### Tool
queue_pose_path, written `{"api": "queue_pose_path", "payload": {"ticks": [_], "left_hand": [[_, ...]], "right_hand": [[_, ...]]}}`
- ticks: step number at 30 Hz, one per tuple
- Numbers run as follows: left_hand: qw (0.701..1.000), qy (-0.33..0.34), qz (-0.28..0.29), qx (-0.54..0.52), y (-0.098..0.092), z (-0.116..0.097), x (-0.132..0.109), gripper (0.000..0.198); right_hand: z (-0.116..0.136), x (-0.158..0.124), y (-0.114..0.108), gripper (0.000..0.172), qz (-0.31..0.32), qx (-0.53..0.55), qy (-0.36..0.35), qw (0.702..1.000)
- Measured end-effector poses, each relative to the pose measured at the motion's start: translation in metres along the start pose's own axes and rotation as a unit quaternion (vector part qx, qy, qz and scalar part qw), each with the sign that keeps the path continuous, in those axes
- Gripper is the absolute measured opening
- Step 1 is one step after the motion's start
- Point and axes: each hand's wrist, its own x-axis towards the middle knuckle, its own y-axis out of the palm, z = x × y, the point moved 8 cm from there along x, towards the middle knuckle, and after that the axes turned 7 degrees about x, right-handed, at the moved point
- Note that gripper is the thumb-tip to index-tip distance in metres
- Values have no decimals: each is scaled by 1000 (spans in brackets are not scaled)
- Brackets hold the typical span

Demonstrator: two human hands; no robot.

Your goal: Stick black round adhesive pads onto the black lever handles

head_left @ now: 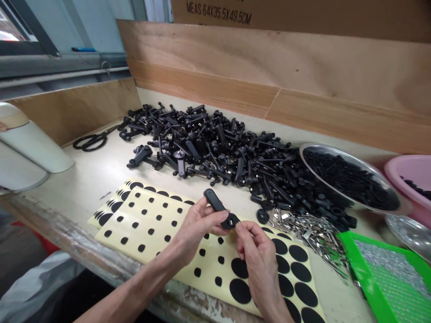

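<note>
the left hand (198, 226) is gripping a black plastic lever (213, 200) around its lower part, with the fingers and thumb closing together on it, and the long flat arm of the lever is pointing up and away from the person. the right hand (256, 255) is pinching the round end of the same lever between its thumb and first finger, so both hands are clamped on this one piece. a small shiny metal part is showing in the round end (230, 220). the lever is being held in the air above a cream sheet of black round stickers (205, 264), and this sheet is lying over a second sheet (107, 211) on the left side.

behind the hands, a large pile of black plastic levers (218, 146) is spreading along the wooden workbench (77, 184). on the right, a steel bowl (350, 177) is holding many more black parts, and it is standing tilted against a pink plastic basin (411, 177). a heap of loose metal clips (311, 235) is lying between the pile and a green tray (373, 278) with silver pieces on it. black-handled scissors (90, 140) are lying at the far left of the bench, and a plywood board (269, 74) is standing along the back edge.
</note>
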Motion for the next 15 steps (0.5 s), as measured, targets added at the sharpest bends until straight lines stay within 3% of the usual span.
{"api": "queue_pose_path", "payload": {"ticks": [9, 15], "left_hand": [[1000, 7, -20, 22, -3, -2, 1, 30], [999, 12, -24, 30, -3, -3, -1, 28]], "right_hand": [[15, 0, 1, 32, 3, -74, -60, 996], [41, -4, 5, 24, -18, -276, -194, 941]]}}
